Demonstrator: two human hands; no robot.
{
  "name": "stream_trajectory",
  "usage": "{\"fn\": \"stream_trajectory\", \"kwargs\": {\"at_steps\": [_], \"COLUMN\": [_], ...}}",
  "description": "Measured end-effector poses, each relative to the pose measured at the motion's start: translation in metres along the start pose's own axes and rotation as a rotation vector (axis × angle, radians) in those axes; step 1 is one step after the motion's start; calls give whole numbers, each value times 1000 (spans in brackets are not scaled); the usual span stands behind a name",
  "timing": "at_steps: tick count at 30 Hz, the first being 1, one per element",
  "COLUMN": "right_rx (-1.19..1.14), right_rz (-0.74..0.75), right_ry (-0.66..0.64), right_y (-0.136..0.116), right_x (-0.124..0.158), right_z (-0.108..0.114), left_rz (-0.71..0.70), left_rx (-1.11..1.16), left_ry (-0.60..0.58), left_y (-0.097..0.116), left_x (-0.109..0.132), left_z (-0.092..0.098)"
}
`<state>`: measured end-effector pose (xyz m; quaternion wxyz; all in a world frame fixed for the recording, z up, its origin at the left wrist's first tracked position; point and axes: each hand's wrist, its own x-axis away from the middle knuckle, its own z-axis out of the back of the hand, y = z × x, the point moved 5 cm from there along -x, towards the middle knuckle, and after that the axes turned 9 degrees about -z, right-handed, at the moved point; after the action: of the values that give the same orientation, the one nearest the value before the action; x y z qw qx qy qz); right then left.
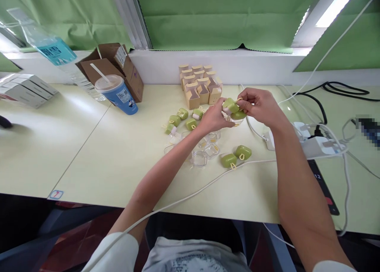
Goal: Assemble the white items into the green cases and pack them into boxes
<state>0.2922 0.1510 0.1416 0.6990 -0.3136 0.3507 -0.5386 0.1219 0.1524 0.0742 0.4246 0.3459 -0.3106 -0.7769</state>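
Observation:
My left hand is closed around a small green case with a pale end. A second green piece sits just below it, and I cannot tell whether it is a separate case. With fingertips pinched, my right hand grips a thin yellow loop at the case. Several similar green cases with yellow loops lie left of my left hand. Two more, one a green case with its loop toward me, rest nearer me. Clear plastic covers are scattered beneath my left forearm.
Small open cardboard boxes stand grouped against the wall. A blue cup with a straw, a brown carton and a water bottle are at left. White cable crosses the table; a power strip and phone are right.

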Motion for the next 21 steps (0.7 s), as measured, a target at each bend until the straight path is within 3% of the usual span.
{"fn": "stream_trajectory", "kwargs": {"at_steps": [3, 5, 10, 13, 15, 18, 21], "right_rx": [-3, 140, 608, 685, 680, 641, 631], "right_rz": [-1, -32, -243, -389, -411, -365, -380], "right_ry": [102, 85, -174, -364, -440, -466, -467], "right_y": [-8, -10, 13, 32, 38, 34, 29], "right_x": [8, 11, 9, 10, 11, 13, 15], "right_z": [18, 26, 26, 19, 15, 11, 6], "left_rz": [23, 31, 15, -23, -50, -75, -147], "left_rx": [-168, -234, -420, -523, -558, -566, -484], "left_ry": [-64, -105, -168, -227, -262, -246, -36], "left_y": [-4, -7, -5, 0, 4, 19, 52], "left_x": [0, 0, 4, 7, 8, 7, 18], "left_z": [-1, -1, -5, -10, -9, 8, 50]}}
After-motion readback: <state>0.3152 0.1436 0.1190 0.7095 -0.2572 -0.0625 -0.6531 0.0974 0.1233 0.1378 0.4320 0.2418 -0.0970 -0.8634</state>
